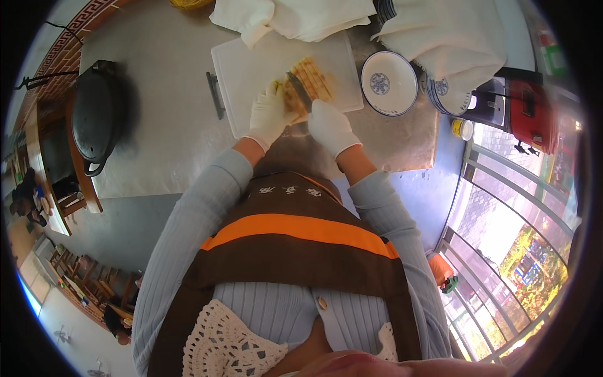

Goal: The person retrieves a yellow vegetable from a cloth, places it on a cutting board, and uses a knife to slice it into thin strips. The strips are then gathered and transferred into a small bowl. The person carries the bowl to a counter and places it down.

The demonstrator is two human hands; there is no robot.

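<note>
A browned flatbread [316,80] lies on a whitish cutting board [249,63], with several parallel cuts across its right part. My left hand [269,113], in a white glove, holds the bread's left side, fingers bent at its edge. In my right hand [330,126], gloved too, is a knife [299,88] whose dark blade lies over the bread, pointing up and to the left. The handle is hidden inside my fist. Both hands are close together near the board's front edge.
A white bowl with blue decoration [389,84] stands right of the board; stacked bowls [447,96] are beyond it. White cloths [301,19] lie at the back. On the left of the metal worktop [155,94] sits a black pan [95,118]. A dark handle [215,95] adjoins the board.
</note>
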